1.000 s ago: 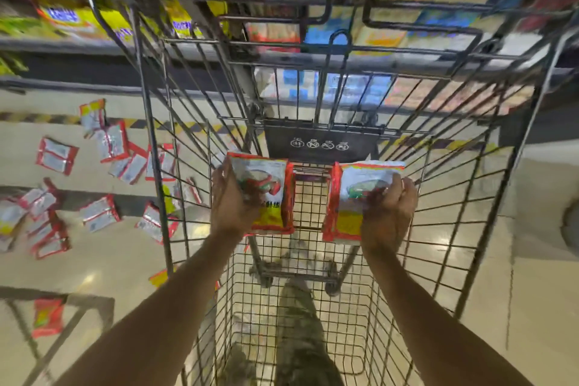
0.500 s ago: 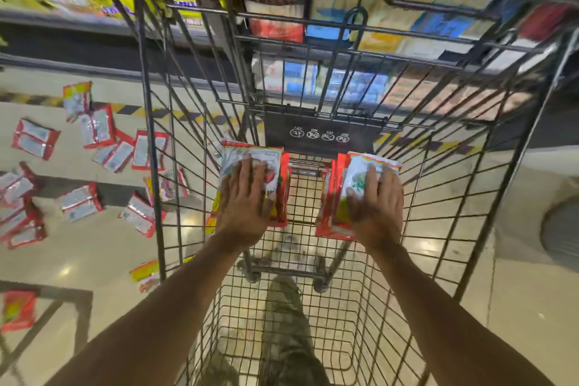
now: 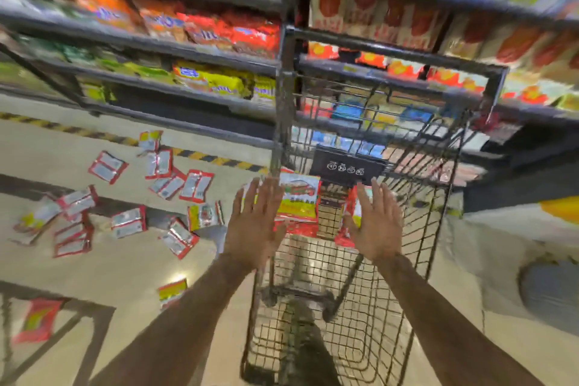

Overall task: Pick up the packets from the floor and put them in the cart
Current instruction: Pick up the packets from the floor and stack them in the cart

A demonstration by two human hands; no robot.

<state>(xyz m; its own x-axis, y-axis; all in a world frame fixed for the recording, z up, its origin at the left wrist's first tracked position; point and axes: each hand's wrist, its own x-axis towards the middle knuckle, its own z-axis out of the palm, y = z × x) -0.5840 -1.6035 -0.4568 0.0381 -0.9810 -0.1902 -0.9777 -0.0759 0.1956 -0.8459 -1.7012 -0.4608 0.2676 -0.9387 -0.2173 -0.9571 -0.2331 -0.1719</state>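
Observation:
A black wire cart (image 3: 438,229) stands in front of me. Two red and yellow packets lie inside on its wire floor: one (image 3: 299,204) at the left, one (image 3: 352,219) at the right, partly hidden by my right hand. My left hand (image 3: 255,226) hovers above the cart's left edge with fingers spread and holds nothing. My right hand (image 3: 376,226) hovers over the basket, fingers also straight and empty. Several red and white packets (image 3: 128,222) lie scattered on the floor to the left of the cart.
Shop shelves (image 3: 203,81) full of goods run along the back, close behind the cart. A yellow and black hazard stripe (image 3: 216,161) marks the floor at their foot. More packets (image 3: 172,290) lie near my left forearm. A dark frame (image 3: 94,338) crosses the lower left floor.
Both hands have let go of the packets, which now lie in the cart, and have lifted away with fingers spread. My view has tilted up and blurred.

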